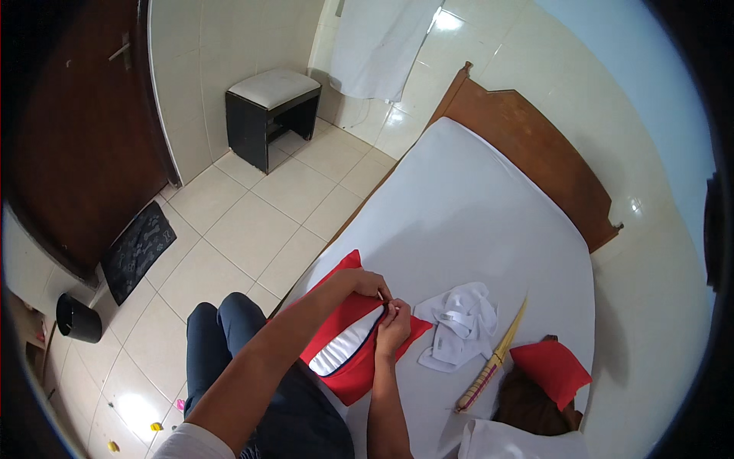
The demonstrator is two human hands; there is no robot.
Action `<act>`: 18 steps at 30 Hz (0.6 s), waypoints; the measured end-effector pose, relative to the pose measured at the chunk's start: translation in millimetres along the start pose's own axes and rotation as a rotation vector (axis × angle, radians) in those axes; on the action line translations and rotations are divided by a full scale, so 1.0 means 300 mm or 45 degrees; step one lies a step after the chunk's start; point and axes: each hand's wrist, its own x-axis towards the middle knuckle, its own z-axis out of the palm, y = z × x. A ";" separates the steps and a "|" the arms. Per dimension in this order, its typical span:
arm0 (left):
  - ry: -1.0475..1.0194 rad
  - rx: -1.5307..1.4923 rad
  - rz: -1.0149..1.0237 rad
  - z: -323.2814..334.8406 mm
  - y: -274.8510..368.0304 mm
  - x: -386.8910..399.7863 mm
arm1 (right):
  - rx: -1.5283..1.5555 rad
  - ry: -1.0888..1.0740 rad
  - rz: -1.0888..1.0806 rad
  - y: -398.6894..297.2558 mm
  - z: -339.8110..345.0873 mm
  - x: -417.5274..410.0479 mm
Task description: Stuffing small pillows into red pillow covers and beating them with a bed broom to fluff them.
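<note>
A red cushion cover [352, 393] lies tilted across my lap and the bed edge. Its dark blue zipper [360, 351] is parted, and a white inner cushion [338, 350] shows through the long gap. At the upper end of this opening, my left hand [371, 284] pinches the zipper edge with bent fingers. Close beside it, my right hand [394, 328] grips the cover's fabric along the same edge. The fingers hide the zipper pull, if it is there. Just right of my right hand, crumpled white cloths [459, 327] with small labels rest on the bed.
A straw hand broom [494, 361] lies on the white-sheeted bed [459, 189]. Beyond it, a small red pillow [551, 370] leans on a brown cushion [522, 404]. A wooden headboard [533, 137], padded stool [269, 112], dark mat [139, 252] and black bin [78, 318] surround the floor.
</note>
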 end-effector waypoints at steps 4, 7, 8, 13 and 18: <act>-0.131 -0.194 0.149 0.028 -0.106 0.023 | -0.029 -0.041 -0.001 -0.067 0.008 -0.003; -0.049 -0.115 0.158 0.030 -0.073 0.021 | -0.108 -0.188 0.151 -0.055 -0.009 0.017; 0.005 -0.057 0.158 0.026 -0.052 0.020 | -0.038 -0.215 0.186 -0.045 -0.015 0.032; 0.206 -0.175 0.154 0.033 -0.094 -0.019 | 0.255 -0.355 0.016 -0.117 -0.019 0.056; 0.257 -0.223 0.233 0.027 -0.076 -0.039 | 0.190 -0.413 -0.219 -0.137 -0.051 0.015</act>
